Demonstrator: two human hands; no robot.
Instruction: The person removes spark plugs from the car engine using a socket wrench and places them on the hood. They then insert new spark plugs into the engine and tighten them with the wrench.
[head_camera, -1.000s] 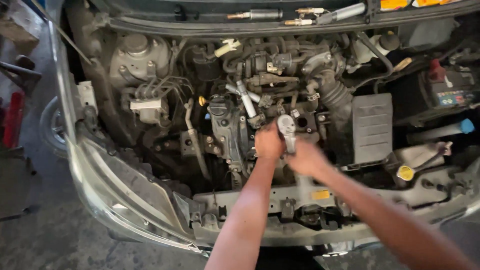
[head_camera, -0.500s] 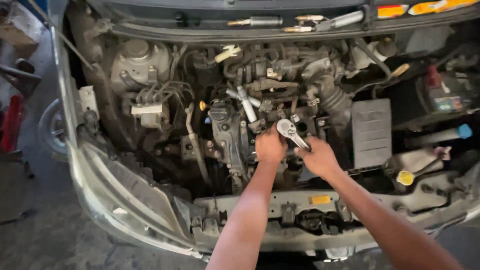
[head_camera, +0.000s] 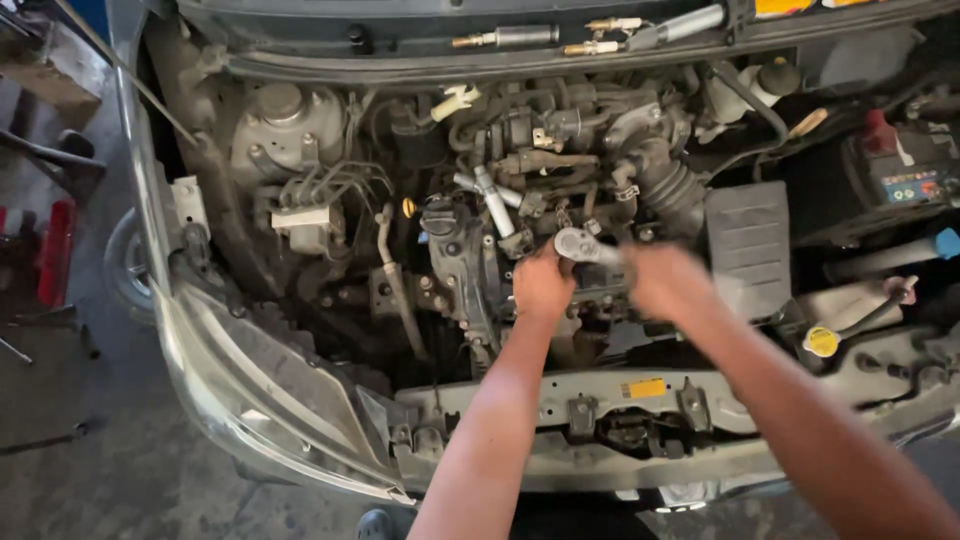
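**A:** Since the head view looks straight down into the open engine bay, where is the tool?

**B:** The shiny steel ratchet wrench with the round head (head_camera: 585, 246) lies across the middle of the grimy engine block (head_camera: 470, 270), its head toward the left, its handle running right. The left hand (head_camera: 542, 285) is curled at the ratchet's head, just near of it, fingers closed around the head end or the socket under it; I cannot tell which. The right hand (head_camera: 668, 282) is blurred, wrapped on the handle end.

**A:** How would that tool handle?

**B:** Solid metal, so I judge it stiff, fairly heavy for its size and likely slick with oil. The sensible grip is far out on the handle for leverage, with the other hand steadying the head.

**A:** What sits around it?

**B:** A ribbed black rubber intake hose (head_camera: 668, 190) lies just far right of the head, a flat grey ribbed plastic cover (head_camera: 748, 245) to the right, and a round yellow cap (head_camera: 821, 341) near right. Far right sits a black battery with a red terminal cover (head_camera: 900, 165).
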